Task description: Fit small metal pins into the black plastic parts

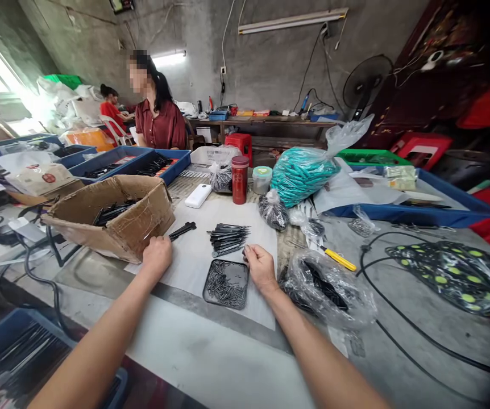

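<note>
My left hand (158,257) is closed beside the cardboard box (140,227). Slim black pieces (182,230) lie right at its fingers; whether they are gripped is hidden. With thumb and fingers pinched, my right hand (261,264) has a tiny dark thing at its fingertips, too small to name. That hand rests by the upper right corner of a square black tray (206,300), which contains many small metal pins (227,284). Just behind the tray, a pile of slim black screwdriver-like pieces (228,237) lies on a white sheet (198,213).
On the right are a clear plastic bag (356,301) of black parts, a yellow-handled screwdriver (339,259) and black cables (415,338). A red tumbler (240,180), a white power bank (198,196) and a bag of teal pieces (300,177) stand farther back. Two people sit beyond.
</note>
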Motion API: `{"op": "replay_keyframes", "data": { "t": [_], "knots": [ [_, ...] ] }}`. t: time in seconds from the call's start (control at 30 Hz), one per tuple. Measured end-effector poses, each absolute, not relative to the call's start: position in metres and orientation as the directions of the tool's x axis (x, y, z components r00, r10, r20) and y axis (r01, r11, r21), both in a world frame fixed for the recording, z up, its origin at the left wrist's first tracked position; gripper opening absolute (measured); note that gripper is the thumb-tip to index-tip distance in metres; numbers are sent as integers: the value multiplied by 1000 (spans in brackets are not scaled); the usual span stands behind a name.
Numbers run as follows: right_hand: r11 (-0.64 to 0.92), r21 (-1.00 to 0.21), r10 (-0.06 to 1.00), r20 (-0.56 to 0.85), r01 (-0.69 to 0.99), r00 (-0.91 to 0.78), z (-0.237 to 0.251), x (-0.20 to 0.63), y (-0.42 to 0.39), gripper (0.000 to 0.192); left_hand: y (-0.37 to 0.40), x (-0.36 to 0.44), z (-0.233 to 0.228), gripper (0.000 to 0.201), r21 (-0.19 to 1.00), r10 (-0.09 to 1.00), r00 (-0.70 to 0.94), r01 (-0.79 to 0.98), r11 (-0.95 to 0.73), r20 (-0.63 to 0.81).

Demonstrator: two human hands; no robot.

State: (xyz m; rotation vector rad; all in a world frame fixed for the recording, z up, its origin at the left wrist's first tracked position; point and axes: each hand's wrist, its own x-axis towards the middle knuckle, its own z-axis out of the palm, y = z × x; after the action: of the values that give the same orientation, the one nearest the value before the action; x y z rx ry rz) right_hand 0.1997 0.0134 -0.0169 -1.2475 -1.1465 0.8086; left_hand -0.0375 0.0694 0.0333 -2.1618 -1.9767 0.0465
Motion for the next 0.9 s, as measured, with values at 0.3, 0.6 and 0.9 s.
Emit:
{"op": "replay_keyframes", "data": {
  "t": [0.3,0.6,0.9],
  "knots": [
    [197,-973,935,223,121,277,-19,201,14,29,57,-35,32,29,-106,997,72,992,-72,-7],
    [243,-912,938,309,332,161,-12,201,11,26,42,-34,33,32,218,868,479,868,-447,-128],
    [385,-439,922,139,812,-363,20,208,8,20,54,-64,20,26,266,701,710,691,-672,-71]
  ]
}}
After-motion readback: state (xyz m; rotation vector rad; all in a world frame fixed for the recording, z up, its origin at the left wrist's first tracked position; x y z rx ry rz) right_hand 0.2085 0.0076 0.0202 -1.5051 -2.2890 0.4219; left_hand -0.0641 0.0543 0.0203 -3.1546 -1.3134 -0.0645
